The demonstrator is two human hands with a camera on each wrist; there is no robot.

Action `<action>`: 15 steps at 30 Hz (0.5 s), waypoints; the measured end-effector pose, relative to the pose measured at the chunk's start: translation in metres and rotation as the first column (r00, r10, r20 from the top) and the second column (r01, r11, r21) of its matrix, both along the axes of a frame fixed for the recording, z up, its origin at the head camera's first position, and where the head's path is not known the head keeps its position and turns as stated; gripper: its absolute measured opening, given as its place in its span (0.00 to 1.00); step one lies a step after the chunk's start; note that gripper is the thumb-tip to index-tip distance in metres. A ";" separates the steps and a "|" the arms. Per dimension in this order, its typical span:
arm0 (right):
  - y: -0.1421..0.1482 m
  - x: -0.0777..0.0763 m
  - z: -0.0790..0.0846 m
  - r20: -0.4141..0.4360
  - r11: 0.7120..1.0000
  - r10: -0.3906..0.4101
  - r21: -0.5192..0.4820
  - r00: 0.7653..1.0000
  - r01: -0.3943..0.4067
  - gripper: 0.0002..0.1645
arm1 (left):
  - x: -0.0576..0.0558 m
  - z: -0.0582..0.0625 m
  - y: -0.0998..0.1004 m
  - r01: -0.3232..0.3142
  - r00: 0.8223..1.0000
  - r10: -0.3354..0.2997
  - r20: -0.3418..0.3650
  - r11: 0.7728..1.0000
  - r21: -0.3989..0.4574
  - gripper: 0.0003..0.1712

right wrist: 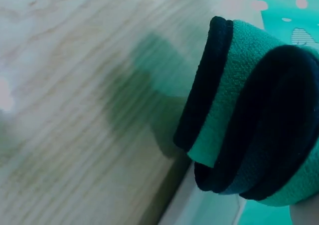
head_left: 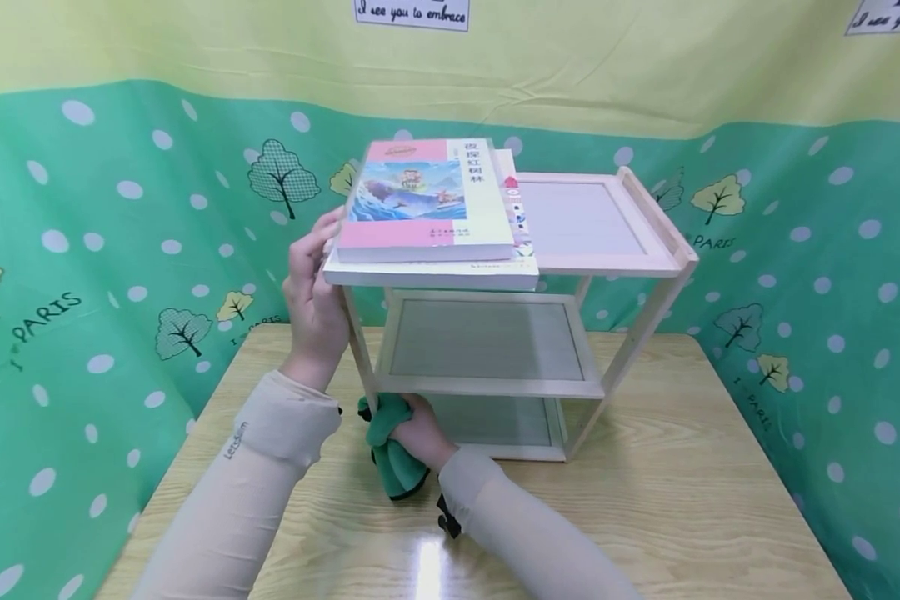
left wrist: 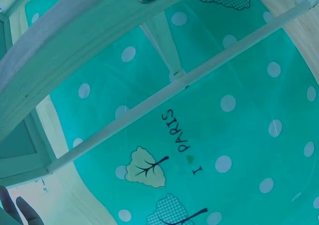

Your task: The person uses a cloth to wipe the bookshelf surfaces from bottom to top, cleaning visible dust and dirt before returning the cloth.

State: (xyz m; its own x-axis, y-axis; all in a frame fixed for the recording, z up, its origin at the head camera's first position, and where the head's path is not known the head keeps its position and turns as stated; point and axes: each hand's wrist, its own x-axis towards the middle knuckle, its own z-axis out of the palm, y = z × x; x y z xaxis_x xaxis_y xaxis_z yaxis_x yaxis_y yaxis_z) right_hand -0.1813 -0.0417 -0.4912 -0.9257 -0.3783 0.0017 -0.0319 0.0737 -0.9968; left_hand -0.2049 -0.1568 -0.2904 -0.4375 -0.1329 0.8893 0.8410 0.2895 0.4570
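A small pale wooden shelf rack [head_left: 596, 387] with three tiers stands on the table, two stacked books [head_left: 420, 242] on the left part of its top tier. My left hand [head_left: 315, 292] grips the rack's upper left end, fingers beside the books; its fingertips [left wrist: 25, 210] show low in the left wrist view. Down at the left front leg, my right hand [head_left: 423, 433] holds a bunched green cloth [head_left: 397, 471] with black edging against the wood. In the right wrist view the folded cloth [right wrist: 244, 105] hides most of that hand.
The wood-grain table [head_left: 690, 467] carries the rack near its back. A green and yellow printed curtain [head_left: 120, 233] hangs behind and along both sides. The rack's raised right end rail [head_left: 660, 212] and slanted legs stick out to the right.
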 end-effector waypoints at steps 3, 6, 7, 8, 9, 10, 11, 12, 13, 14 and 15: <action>0.000 -0.001 0.008 0.031 0.999 -0.014 -0.051 0.999 0.016 0.27 | 0.001 0.000 0.000 -0.005 1.000 0.005 0.003 1.000 0.001 0.22; 0.001 -0.001 0.016 0.088 0.995 -0.043 -0.085 0.995 0.050 0.28 | 0.001 0.000 0.000 -0.009 1.000 0.009 0.008 1.000 -0.001 0.22; 0.002 -0.001 0.019 0.114 0.994 -0.051 -0.091 0.992 0.061 0.28 | 0.002 0.000 0.000 -0.012 1.000 0.012 0.010 1.000 -0.003 0.22; 0.002 -0.002 0.023 0.140 0.991 -0.046 -0.118 0.989 0.063 0.28 | 0.002 0.000 0.001 -0.011 1.000 0.011 0.011 1.000 -0.003 0.22; 0.003 -0.002 0.026 0.171 0.986 -0.036 -0.152 0.985 0.062 0.27 | 0.002 0.000 0.001 -0.012 1.000 0.012 0.012 1.000 -0.003 0.22; 0.003 -0.003 0.029 0.190 0.982 -0.027 -0.178 0.981 0.062 0.24 | 0.002 0.000 0.001 -0.012 1.000 0.012 0.013 1.000 -0.003 0.22; 0.004 -0.004 0.031 0.205 0.979 -0.022 -0.195 0.978 0.062 0.20 | 0.002 0.000 0.001 -0.012 1.000 0.012 0.013 1.000 -0.004 0.22; 0.004 -0.005 0.034 0.220 0.974 -0.008 -0.220 0.975 0.058 0.16 | 0.002 0.000 0.001 -0.012 1.000 0.012 0.013 1.000 -0.004 0.22; 0.004 -0.005 0.035 0.234 0.970 0.006 -0.239 0.972 0.052 0.12 | 0.002 0.000 0.001 -0.012 1.000 0.012 0.014 1.000 -0.004 0.22; 0.004 -0.006 0.037 0.240 0.965 0.018 -0.259 0.971 0.046 0.10 | 0.002 0.000 0.001 -0.013 1.000 0.013 0.013 1.000 -0.005 0.22; 0.005 -0.006 0.038 0.241 0.965 0.020 -0.260 0.970 0.045 0.08 | 0.002 0.000 0.001 -0.012 1.000 0.012 0.013 1.000 -0.006 0.22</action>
